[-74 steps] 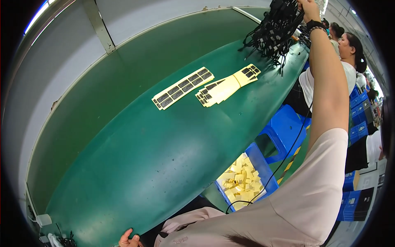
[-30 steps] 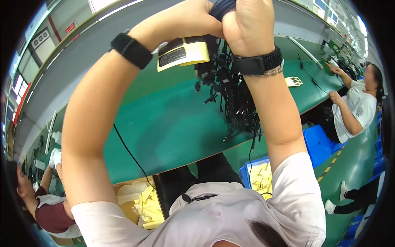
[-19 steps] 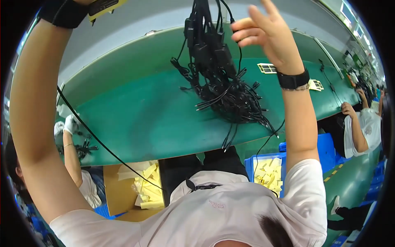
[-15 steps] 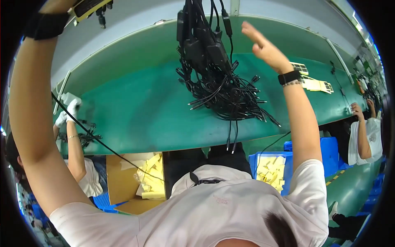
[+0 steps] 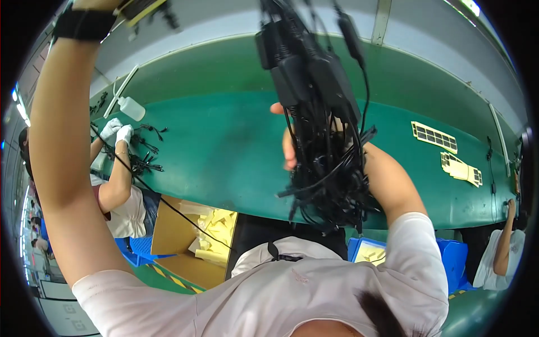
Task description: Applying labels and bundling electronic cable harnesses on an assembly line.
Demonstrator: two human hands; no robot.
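A thick bundle of black power adapter cables (image 5: 325, 174) hangs at the centre, its top cut off by the upper edge. Behind it reaches my right hand (image 5: 288, 150), curled round the cables. Its fingers show at the bundle's left side, and the rest is mostly hidden. The black adapter blocks (image 5: 314, 73) sit above that hand. My left arm is raised at the left, with a black band on its wrist. Only a sliver of my left hand (image 5: 99, 4) shows at the top edge, its fingers out of sight. Beside it is a blurred dark, yellow-edged object (image 5: 141, 10) with black connectors.
Yellow label sheets (image 5: 435, 137) lie on the green table (image 5: 224, 168) at the right. At the left, a co-worker's white-gloved hands (image 5: 124, 132) handle black cables near a white bottle (image 5: 132, 108). Below stand a cardboard box (image 5: 174, 230) with yellow paper and a blue bin (image 5: 353, 247).
My right hand has come from open beside the bundle to curled round behind it. The bundle has swung and its cable ends are gathered higher. The view has shifted.
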